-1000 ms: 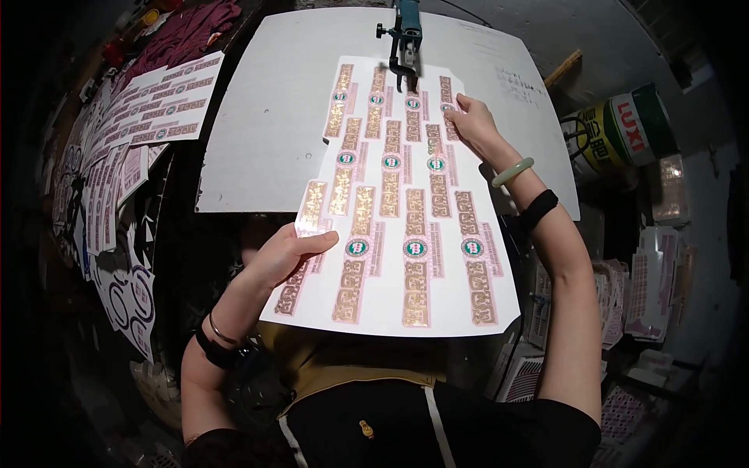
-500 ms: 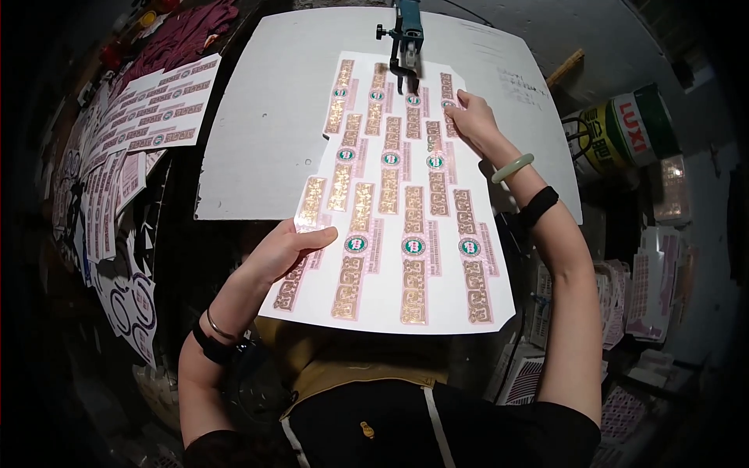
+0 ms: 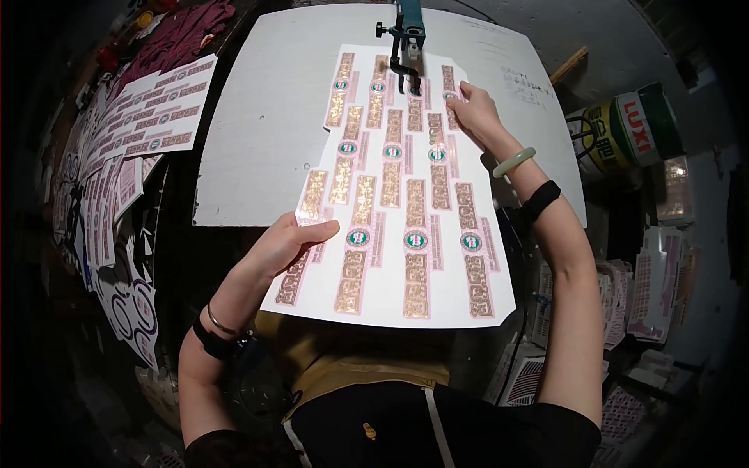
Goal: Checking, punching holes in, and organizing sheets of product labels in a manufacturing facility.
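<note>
Both my hands hold a large white printed sheet (image 3: 385,288) with staggered pink and gold label strips and green round emblems. At its left edge, my left hand (image 3: 285,242) is closed, thumb flat on top and the fingers hidden beneath. My right hand (image 3: 476,109) pinches the upper right edge with its thumb on top. The sheet's far part lies over a pale board (image 3: 250,117), while its near part juts past the board's front edge toward me. A teal machine head (image 3: 409,23) with a black hooked arm overhangs the far strips; where its tip meets the sheet is unclear.
More printed sheets (image 3: 168,109) are piled at the left beside dark red cloth (image 3: 187,35). A green and yellow bucket (image 3: 624,125) lies tilted at the right, near a wooden stick (image 3: 569,65). Stacks of cut printed pieces (image 3: 655,288) stand low on the right.
The sheet has shifted slightly away from me under the machine head, with my right hand rising a little with its edge. Both hands keep their hold.
</note>
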A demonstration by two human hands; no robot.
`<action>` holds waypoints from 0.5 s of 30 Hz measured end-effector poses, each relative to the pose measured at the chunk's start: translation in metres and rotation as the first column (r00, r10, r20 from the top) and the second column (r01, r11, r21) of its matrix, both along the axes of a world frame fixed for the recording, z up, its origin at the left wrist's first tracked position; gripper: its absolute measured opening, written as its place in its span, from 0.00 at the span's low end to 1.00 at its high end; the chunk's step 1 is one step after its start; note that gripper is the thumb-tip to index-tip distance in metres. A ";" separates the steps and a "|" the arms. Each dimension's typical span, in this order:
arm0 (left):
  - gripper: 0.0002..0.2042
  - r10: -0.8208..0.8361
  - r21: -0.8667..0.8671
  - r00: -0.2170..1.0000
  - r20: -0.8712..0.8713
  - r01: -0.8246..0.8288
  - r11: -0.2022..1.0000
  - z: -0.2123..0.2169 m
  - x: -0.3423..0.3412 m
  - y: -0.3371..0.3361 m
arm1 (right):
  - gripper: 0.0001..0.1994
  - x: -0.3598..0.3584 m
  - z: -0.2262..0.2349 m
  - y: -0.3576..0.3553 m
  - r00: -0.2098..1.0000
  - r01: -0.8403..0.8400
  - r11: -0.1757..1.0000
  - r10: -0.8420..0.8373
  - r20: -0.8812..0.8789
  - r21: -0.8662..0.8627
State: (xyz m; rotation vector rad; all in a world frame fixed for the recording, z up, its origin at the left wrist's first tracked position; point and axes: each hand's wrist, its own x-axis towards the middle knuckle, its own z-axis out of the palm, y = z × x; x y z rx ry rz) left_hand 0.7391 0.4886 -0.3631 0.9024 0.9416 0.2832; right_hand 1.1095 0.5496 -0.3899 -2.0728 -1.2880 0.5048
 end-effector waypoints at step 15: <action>0.22 0.008 -0.022 1.000 0.013 -0.008 1.000 0.010 0.003 -0.002 | 0.29 -0.001 0.001 0.001 1.000 0.015 1.000 -0.015 -0.019 -0.006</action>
